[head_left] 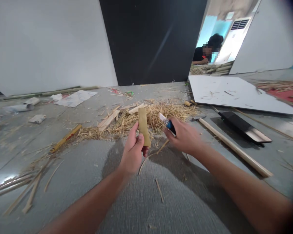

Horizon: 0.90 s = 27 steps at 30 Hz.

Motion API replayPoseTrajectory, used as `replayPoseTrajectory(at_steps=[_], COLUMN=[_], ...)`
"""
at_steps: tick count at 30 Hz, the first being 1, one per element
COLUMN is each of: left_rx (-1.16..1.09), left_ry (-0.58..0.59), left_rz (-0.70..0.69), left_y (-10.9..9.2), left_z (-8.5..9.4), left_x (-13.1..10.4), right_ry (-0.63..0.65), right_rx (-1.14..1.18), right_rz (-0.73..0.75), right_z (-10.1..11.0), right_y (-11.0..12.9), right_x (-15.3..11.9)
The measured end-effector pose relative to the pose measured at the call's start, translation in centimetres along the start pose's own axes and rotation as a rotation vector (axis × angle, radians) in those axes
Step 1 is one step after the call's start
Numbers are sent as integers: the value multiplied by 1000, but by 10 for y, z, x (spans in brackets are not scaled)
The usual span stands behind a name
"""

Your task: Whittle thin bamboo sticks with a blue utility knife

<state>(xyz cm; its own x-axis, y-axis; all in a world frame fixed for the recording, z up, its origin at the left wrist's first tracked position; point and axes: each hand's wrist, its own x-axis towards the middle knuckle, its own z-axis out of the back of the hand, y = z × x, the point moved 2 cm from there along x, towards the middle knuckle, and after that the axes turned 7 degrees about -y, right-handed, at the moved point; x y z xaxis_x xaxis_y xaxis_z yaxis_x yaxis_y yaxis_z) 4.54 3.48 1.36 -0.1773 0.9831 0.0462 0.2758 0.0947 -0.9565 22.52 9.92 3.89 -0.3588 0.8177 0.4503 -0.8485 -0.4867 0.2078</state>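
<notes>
Left hand (134,148) closed on an upright bamboo piece (143,125), right hand (184,135) curled round a blue-handled knife (170,125).
The left thumb presses the bamboo piece's near face, fingers wrapped behind; the knife's pale blade points up and left, apart from it. Beyond both lies a heap of shavings (171,112); a long wooden handle (234,146) rests on the floor (88,195) to the right, near a white panel (234,92).
</notes>
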Motion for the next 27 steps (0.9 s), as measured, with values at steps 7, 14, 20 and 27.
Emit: replayPoseTrajectory(at_steps=[7, 14, 20, 27], left_rx=[59, -20, -139, -284], left_ry=[33, 44, 132, 161], left_rz=[-57, -11, 77, 223], left_y=[-1, 1, 1, -2], left_z=[4, 5, 2, -3], left_x=[2, 4, 3, -1], right_ry=[24, 108, 194, 216], right_rx=[163, 249, 309, 326], right_rz=[181, 339, 407, 466], right_z=[-10, -7, -6, -4], right_y=[2, 14, 22, 27], right_x=[-4, -9, -13, -16])
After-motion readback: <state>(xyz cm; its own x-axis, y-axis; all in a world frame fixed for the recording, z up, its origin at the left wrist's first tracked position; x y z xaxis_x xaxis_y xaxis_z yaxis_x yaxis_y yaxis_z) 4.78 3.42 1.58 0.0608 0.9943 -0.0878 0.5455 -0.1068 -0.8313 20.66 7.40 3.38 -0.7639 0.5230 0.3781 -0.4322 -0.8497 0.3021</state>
